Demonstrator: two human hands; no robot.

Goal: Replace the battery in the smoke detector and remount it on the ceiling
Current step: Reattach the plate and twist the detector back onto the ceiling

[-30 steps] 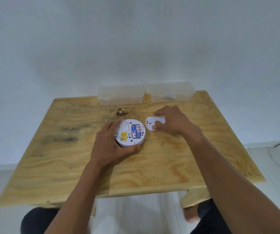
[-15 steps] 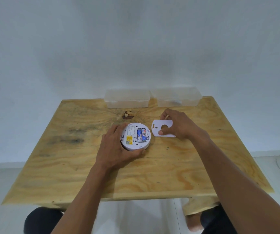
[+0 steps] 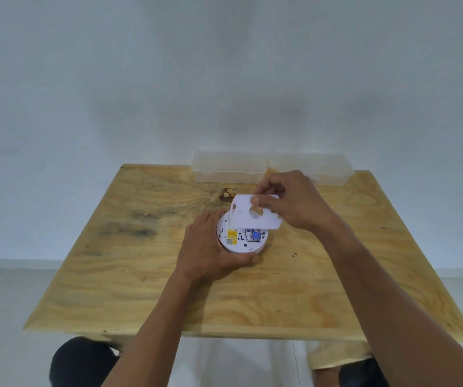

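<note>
On light plywood table [image 3: 146, 277]: round white plastic smoke detector [image 3: 242, 238], back up, steadied by left hand [image 3: 208, 250] clasping its rim. Blue batteries [image 3: 253, 235] seated. Flat white plastic cover plate [image 3: 245, 216] pinched in right hand [image 3: 289, 201], hovering just above. Left, by judgement: closing cover, ceiling remount.

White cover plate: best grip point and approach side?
Pinch the cover plate at its far right edge, coming from the right as the right hand does. It is thin and flat, and this leaves the edge toward the smoke detector free for seating.
</note>
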